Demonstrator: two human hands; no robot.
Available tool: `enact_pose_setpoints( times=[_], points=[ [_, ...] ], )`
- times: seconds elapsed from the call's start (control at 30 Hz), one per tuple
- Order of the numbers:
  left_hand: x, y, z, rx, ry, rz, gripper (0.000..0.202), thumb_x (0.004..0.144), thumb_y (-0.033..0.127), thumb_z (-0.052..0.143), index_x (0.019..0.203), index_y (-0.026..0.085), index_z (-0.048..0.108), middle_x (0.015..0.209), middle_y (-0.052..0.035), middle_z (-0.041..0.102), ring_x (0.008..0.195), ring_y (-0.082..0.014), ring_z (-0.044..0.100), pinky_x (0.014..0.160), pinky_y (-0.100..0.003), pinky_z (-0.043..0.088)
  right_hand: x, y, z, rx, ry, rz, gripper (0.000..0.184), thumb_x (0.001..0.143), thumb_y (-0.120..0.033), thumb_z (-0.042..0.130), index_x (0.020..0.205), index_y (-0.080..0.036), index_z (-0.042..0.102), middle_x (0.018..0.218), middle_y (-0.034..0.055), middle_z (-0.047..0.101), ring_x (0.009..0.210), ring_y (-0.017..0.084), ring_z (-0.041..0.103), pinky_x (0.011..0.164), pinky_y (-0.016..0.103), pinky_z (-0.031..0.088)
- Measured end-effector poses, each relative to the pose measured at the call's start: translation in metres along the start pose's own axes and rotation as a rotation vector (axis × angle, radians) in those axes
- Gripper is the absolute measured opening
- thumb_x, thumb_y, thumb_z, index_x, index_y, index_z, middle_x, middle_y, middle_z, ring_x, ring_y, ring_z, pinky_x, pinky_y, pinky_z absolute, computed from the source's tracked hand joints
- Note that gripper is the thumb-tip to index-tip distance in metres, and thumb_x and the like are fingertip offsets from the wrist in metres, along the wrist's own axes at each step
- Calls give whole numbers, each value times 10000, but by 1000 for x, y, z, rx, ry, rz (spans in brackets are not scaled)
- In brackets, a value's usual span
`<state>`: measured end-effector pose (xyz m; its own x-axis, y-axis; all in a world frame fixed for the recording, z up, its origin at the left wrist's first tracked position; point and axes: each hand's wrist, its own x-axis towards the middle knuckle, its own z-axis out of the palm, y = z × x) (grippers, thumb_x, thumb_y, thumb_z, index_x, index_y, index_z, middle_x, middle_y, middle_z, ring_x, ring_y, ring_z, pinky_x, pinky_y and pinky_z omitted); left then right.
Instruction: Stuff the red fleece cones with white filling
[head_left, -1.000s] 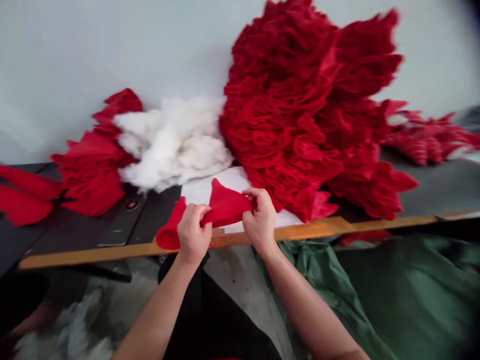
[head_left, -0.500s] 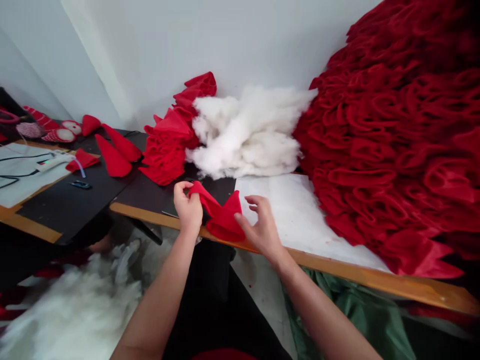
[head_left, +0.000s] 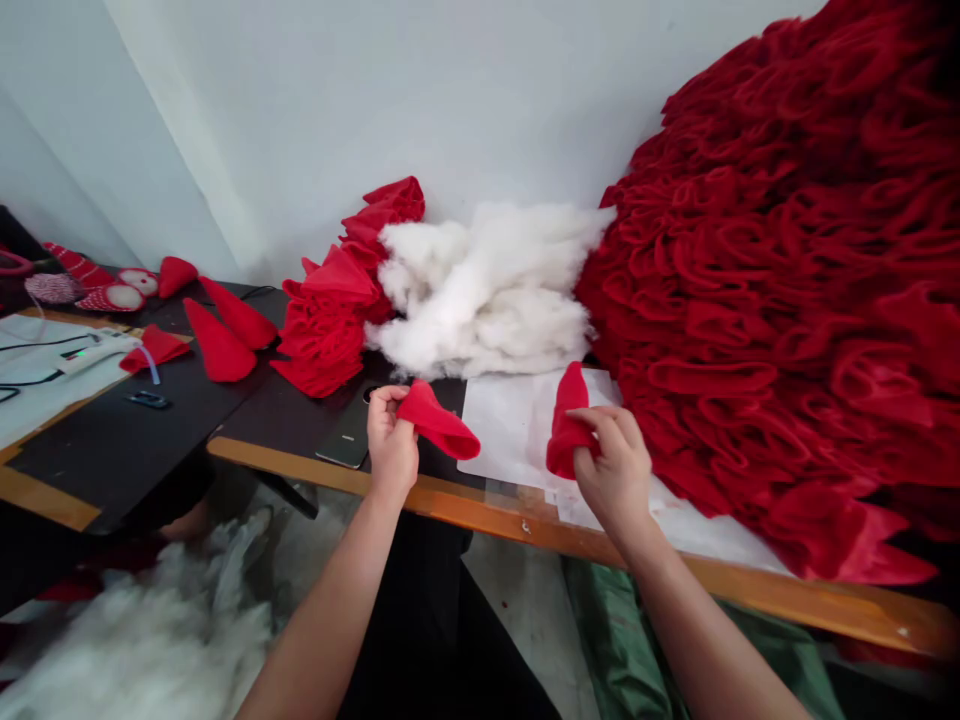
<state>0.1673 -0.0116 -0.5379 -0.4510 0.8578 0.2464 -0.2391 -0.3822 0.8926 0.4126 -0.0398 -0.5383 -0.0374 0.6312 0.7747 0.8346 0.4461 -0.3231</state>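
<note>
My left hand pinches the narrow end of a red cone-shaped felt hat, whose wide open end points right and down over the table edge. In my right hand is a second red felt hat, gripped near its wide end with its tip up, above white paper. Both hats look limp. White stuffing lies in a heap just beyond my hands. A dark phone rests on the table to the left of my left hand.
A tall pile of red felt pieces fills the right side. Left of the stuffing is a smaller red stack. Filled red cones and a white glue gun lie farther left. More stuffing sits below the table.
The two red hats, together between my hands earlier, are now apart. My right hand has closed on one and moved right. The phone beside my left hand has come into clearer view.
</note>
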Motion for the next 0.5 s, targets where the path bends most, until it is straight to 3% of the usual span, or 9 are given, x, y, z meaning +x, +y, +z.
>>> enact_pose_setpoints(
  times=[0.1, 0.2, 0.27, 0.37, 0.5],
  points=[
    [-6, -14, -15, 335, -31, -42, 174, 694, 127, 557, 852, 178, 506, 829, -11, 567, 721, -122, 569, 688, -251, 467, -6, 5, -6, -28, -278, -31, 337, 770, -240, 525, 1098, -206, 594, 1014, 131, 574, 945, 323, 540, 789, 526, 473],
    [-17, -20, -28, 616, -81, 39, 298, 654, 24, 515, 906, 183, 515, 891, -28, 565, 794, -157, 570, 769, -310, 471, 12, -11, -3, 93, -366, -102, 400, 831, -289, 565, 1224, -222, 526, 1166, 144, 522, 1077, 318, 509, 885, 522, 460],
    [-25, -21, -31, 719, -88, 157, 329, 651, -9, 490, 915, 186, 513, 929, -46, 543, 875, -186, 554, 831, -352, 462, 38, -32, 13, 214, -403, -179, 387, 863, -227, 543, 1248, -227, 507, 1219, 136, 501, 1120, 285, 506, 927, 464, 468],
    [-32, -21, -28, 779, -91, 301, 342, 663, -29, 459, 927, 183, 510, 959, -71, 509, 953, -216, 522, 882, -391, 445, 80, -69, 64, 228, -398, -275, 454, 805, -81, 546, 1248, -177, 516, 1275, 172, 477, 1158, 309, 493, 945, 464, 474],
    [-36, -22, -25, 776, -117, 324, 365, 654, -31, 451, 936, 194, 502, 983, -80, 495, 961, -230, 517, 871, -401, 452, 115, -113, 149, 129, -462, -378, 571, 755, 75, 441, 1205, -258, 550, 1417, 95, 405, 1348, 334, 269, 800, 436, 546]
  ],
)
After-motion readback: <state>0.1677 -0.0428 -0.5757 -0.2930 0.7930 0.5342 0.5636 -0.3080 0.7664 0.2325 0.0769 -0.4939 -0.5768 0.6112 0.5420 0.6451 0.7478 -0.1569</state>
